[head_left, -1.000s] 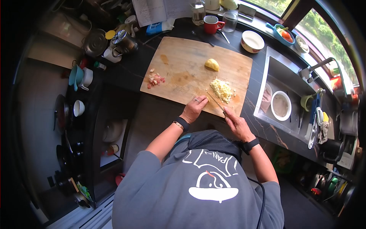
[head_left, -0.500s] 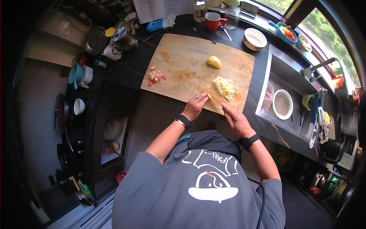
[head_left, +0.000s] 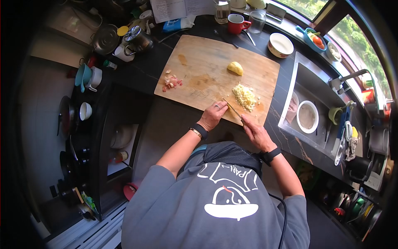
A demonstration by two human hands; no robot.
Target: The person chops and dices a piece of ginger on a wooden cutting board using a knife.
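My right hand [head_left: 253, 128] is wrapped round the handle of a knife [head_left: 234, 109], whose blade points up and left over the front edge of the wooden cutting board [head_left: 207, 54]. Beside the blade, my left hand [head_left: 214, 115] has its fingers pressed together on a small yellow piece, mostly hidden under them. A heap of finely chopped pale yellow bits [head_left: 244, 97] lies just beyond the knife. Farther back sits a larger yellow chunk [head_left: 235, 68] with a rounded side. Pink and white chopped pieces [head_left: 171, 82] lie at the board's left side.
A white bowl [head_left: 280, 45] and a red mug [head_left: 237, 24] stand behind the board. To the right is a sink [head_left: 293, 120] holding a round white bowl [head_left: 307, 116]. A metal pot [head_left: 138, 40] and an open book [head_left: 169, 9] are at the back left.
The view has shifted slightly. The knife blade has moved a little against my left fingertips, and both hands stay near the board's front edge with their grips unchanged.
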